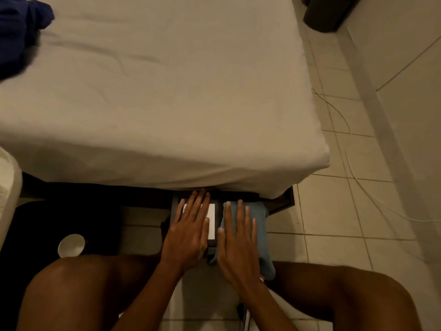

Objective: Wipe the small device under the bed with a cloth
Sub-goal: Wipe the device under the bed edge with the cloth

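Note:
A small flat dark device [213, 223] with a white panel lies on the floor, half under the edge of the bed [152, 96]. My left hand [189, 232] rests flat on it, fingers spread, covering most of the white panel. Beside it on the right lies a blue-grey cloth [260, 225]. My right hand [238, 242] presses flat on the cloth, fingers straight and pointing toward the bed. The cloth covers the device's right side, if any lies beneath it.
A dark mat [59, 223] with a round white lid or dish [71, 245] lies at the left. My bare knees frame the bottom. Tiled floor [346, 211] with a thin white cable [362, 187] runs along the right. A dark blue garment [19, 32] sits on the bed.

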The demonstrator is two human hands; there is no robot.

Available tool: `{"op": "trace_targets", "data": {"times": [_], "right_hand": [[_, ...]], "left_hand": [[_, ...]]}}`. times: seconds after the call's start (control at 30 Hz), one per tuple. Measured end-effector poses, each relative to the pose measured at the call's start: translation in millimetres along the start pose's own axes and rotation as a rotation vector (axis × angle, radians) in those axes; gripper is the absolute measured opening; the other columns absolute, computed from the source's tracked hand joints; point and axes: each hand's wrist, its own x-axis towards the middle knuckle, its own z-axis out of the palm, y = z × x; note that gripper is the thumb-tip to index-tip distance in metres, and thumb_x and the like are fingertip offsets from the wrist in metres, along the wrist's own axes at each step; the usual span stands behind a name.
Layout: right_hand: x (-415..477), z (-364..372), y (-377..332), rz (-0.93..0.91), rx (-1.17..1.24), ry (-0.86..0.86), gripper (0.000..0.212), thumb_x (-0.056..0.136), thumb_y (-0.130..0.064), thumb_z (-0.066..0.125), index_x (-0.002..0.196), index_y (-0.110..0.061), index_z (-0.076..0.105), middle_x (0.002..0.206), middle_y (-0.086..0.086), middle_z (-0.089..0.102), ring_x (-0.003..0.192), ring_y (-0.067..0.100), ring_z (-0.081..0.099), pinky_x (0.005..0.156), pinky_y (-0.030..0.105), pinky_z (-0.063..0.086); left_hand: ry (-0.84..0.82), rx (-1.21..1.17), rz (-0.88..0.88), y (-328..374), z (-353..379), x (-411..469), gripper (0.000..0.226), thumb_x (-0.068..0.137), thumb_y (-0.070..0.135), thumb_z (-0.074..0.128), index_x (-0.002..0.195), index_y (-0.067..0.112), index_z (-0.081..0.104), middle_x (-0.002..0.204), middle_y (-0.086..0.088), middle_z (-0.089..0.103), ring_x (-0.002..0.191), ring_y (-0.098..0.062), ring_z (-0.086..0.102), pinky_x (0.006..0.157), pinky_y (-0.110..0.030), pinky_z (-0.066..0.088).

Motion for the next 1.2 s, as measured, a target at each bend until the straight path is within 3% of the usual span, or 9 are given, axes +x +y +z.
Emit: {"op": "trace_targets", "data": {"times": [0.1,0.23,0.33,0.5,0.67,0.87,1.03,1.2], "right_hand": [[11.8,-0.3,2.1,-0.033,0.037,0.0,0.061,0.101,-0.045,0.019,0.157,-0.03,-0.002,0.166,0.001,-0.007,0.153,0.018,-0.007,0.122,0.042,-0.003],[6.4,-4.1,14.2,-0.005,0.108,0.085,0.06,0.1,-0.043,0.027,0.156,-0.026,0.013,0.165,0.003,0.014,0.152,0.019,0.01,0.122,0.043,0.01],[8.9,-2.3,27.1,-0.042,0.073,0.074,0.058,0.1,-0.04,0.03,0.154,-0.022,0.021,0.161,0.008,0.026,0.15,0.024,0.02,0.12,0.053,0.021],[16.5,1.6,22.9,-0.019,-0.082,0.045,0.058,0.101,-0.042,0.023,0.156,-0.025,0.016,0.162,0.01,0.02,0.15,0.029,0.017,0.121,0.048,0.011],[21.6,-0.1,13.5,0.033,-0.027,0.026,0.058,0.101,-0.044,0.018,0.157,-0.033,0.008,0.166,0.005,0.004,0.153,0.027,-0.004,0.123,0.051,0.006],[10.4,-2.0,8.6,0.018,0.002,-0.009,0.057,0.101,-0.047,0.015,0.155,-0.04,-0.002,0.166,0.001,-0.004,0.152,0.025,-0.01,0.123,0.048,-0.001],[-21.5,-11.9,12.3,-0.088,0.023,-0.064,0.054,0.103,-0.04,0.026,0.156,-0.033,0.016,0.165,0.0,0.007,0.153,0.021,-0.002,0.122,0.05,0.011],[3.0,-7.9,4.0,-0.014,0.03,-0.014,0.056,0.102,-0.046,0.019,0.156,-0.037,0.008,0.166,0.001,0.001,0.153,0.022,-0.005,0.123,0.049,0.006]], "left_hand": [[0.005,-0.007,-0.006,-1.0,-0.7,-0.9,0.056,0.104,0.033,0.017,0.157,0.018,0.01,0.167,0.002,0.004,0.153,-0.009,-0.002,0.124,-0.04,0.013],[0.001,-0.023,-0.009,-0.4,-1.6,-0.9,0.057,0.104,0.036,0.013,0.158,0.02,0.009,0.167,0.003,0.003,0.153,-0.008,-0.003,0.124,-0.04,0.014],[0.004,-0.035,-0.007,0.8,-2.0,0.5,0.057,0.103,0.036,0.013,0.158,0.019,0.009,0.167,0.003,0.003,0.153,-0.008,-0.002,0.125,-0.041,0.014],[0.007,-0.012,-0.003,0.2,-2.8,0.2,0.057,0.103,0.035,0.016,0.158,0.018,0.009,0.167,0.001,0.003,0.153,-0.009,-0.003,0.125,-0.041,0.014],[0.007,-0.016,-0.009,-0.2,-1.7,2.2,0.057,0.103,0.033,0.017,0.157,0.017,0.01,0.167,0.001,0.005,0.153,-0.01,-0.001,0.125,-0.042,0.015],[0.007,0.01,-0.008,0.0,-0.2,-0.7,0.057,0.103,0.032,0.019,0.158,0.017,0.007,0.167,0.0,0.002,0.153,-0.009,-0.003,0.125,-0.041,0.013],[0.001,-0.02,-0.009,0.2,0.3,-0.2,0.058,0.103,0.032,0.019,0.158,0.019,0.006,0.167,0.002,0.0,0.153,-0.008,-0.005,0.125,-0.041,0.013],[0.004,-0.017,-0.007,-0.9,1.2,0.6,0.058,0.103,0.033,0.018,0.158,0.018,0.007,0.167,0.001,0.001,0.153,-0.008,-0.004,0.124,-0.041,0.012]]}}
